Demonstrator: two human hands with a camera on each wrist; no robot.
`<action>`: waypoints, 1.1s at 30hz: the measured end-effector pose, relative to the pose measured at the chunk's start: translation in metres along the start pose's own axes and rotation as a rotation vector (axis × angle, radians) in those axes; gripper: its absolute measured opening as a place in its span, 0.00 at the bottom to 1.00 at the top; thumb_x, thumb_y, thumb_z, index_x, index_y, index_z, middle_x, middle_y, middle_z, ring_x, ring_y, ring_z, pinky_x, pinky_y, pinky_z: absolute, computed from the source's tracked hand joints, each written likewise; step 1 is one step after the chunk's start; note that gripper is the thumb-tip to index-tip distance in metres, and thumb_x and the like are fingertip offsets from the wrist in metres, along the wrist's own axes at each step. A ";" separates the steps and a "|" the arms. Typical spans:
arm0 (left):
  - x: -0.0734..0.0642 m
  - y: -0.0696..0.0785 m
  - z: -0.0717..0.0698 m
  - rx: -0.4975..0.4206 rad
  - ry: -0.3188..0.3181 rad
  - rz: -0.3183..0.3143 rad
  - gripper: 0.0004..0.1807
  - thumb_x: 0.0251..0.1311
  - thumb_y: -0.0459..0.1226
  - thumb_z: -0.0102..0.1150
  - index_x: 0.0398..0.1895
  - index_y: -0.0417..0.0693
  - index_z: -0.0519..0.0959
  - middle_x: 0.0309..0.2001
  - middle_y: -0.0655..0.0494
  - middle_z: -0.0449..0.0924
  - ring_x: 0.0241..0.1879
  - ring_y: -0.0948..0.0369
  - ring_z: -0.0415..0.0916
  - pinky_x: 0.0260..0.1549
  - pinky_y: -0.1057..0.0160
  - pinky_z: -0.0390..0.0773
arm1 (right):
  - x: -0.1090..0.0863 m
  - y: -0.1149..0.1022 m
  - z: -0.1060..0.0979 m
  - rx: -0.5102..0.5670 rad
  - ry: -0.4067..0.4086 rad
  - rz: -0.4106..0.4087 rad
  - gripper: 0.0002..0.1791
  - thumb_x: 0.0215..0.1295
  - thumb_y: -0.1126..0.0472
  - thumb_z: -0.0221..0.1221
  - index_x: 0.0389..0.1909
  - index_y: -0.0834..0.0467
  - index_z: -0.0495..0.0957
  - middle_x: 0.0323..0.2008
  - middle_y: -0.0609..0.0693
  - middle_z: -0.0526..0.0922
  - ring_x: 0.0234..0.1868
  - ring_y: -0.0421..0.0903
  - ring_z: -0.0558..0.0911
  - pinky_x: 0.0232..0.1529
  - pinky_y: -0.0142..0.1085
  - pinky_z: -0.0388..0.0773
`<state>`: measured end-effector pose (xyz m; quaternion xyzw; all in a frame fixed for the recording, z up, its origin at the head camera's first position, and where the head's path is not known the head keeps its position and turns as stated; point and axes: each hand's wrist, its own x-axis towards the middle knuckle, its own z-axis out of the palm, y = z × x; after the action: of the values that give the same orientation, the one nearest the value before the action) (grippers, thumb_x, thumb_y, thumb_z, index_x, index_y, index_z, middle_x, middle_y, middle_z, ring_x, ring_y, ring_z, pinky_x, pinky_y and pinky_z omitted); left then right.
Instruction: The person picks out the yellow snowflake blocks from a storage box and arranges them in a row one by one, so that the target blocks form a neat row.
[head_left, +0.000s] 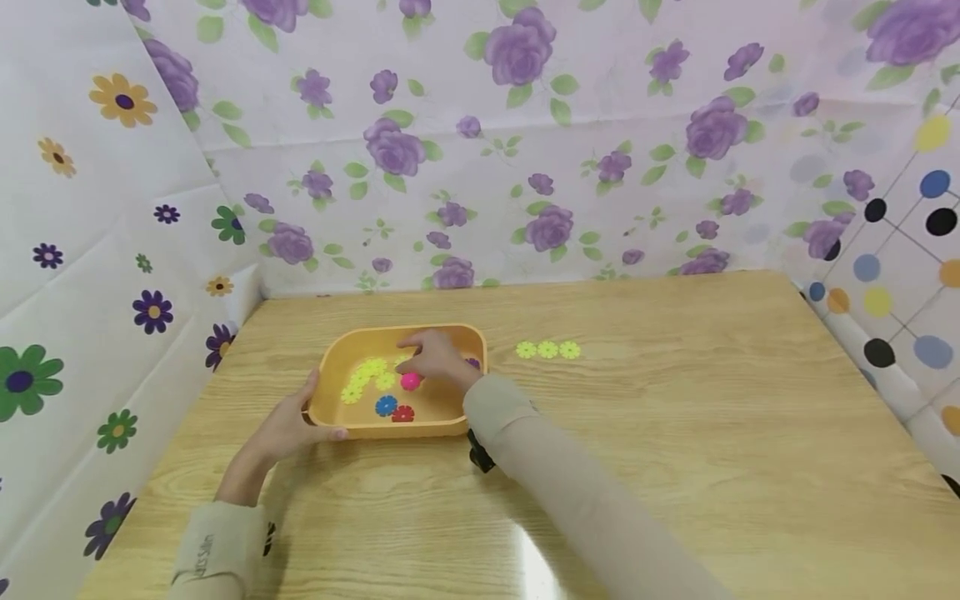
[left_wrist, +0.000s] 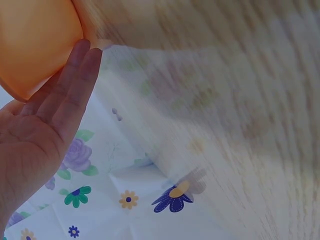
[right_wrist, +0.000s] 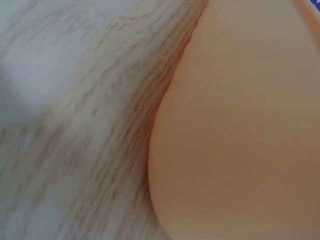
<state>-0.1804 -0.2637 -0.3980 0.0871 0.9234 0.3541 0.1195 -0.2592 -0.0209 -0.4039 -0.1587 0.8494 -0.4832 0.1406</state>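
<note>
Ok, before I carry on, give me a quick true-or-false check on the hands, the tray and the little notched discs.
1. The left hand touches the outside of the orange tray. True.
2. The right hand lies flat on the bare table. False: it reaches into the tray.
3. Three yellow discs lie in a row on the table. True.
4. That row is on the left of the tray in the head view. False: it is on the right.
5. A blue disc and a red disc are both inside the tray. True.
</note>
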 end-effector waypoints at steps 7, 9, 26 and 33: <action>0.001 -0.002 0.003 -0.003 0.002 0.005 0.66 0.40 0.50 0.71 0.68 0.32 0.34 0.64 0.25 0.46 0.61 0.38 0.53 0.57 0.43 0.54 | 0.009 0.012 0.007 -0.126 0.002 0.080 0.28 0.52 0.62 0.65 0.57 0.54 0.73 0.58 0.52 0.71 0.36 0.44 0.77 0.33 0.27 0.71; 0.001 -0.002 0.003 -0.003 0.008 0.006 0.66 0.39 0.50 0.72 0.68 0.31 0.34 0.64 0.26 0.47 0.61 0.38 0.54 0.57 0.43 0.54 | 0.011 0.016 0.008 -0.139 -0.018 0.103 0.29 0.52 0.61 0.65 0.58 0.53 0.72 0.59 0.50 0.71 0.33 0.42 0.76 0.31 0.26 0.69; 0.001 -0.001 0.002 0.003 0.005 -0.017 0.67 0.39 0.50 0.72 0.69 0.33 0.33 0.65 0.26 0.46 0.63 0.37 0.50 0.58 0.41 0.51 | 0.015 0.018 0.010 -0.355 -0.021 0.045 0.15 0.54 0.62 0.61 0.45 0.51 0.82 0.47 0.46 0.81 0.32 0.40 0.72 0.29 0.26 0.66; 0.002 0.000 0.001 0.017 0.002 -0.012 0.66 0.40 0.50 0.71 0.68 0.32 0.34 0.65 0.26 0.45 0.63 0.37 0.48 0.58 0.41 0.50 | 0.016 0.022 0.011 -0.292 0.007 0.040 0.22 0.47 0.59 0.69 0.47 0.51 0.81 0.48 0.46 0.80 0.43 0.42 0.75 0.42 0.28 0.70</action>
<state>-0.1819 -0.2625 -0.3986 0.0819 0.9271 0.3457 0.1198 -0.2720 -0.0254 -0.4295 -0.1587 0.9142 -0.3520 0.1227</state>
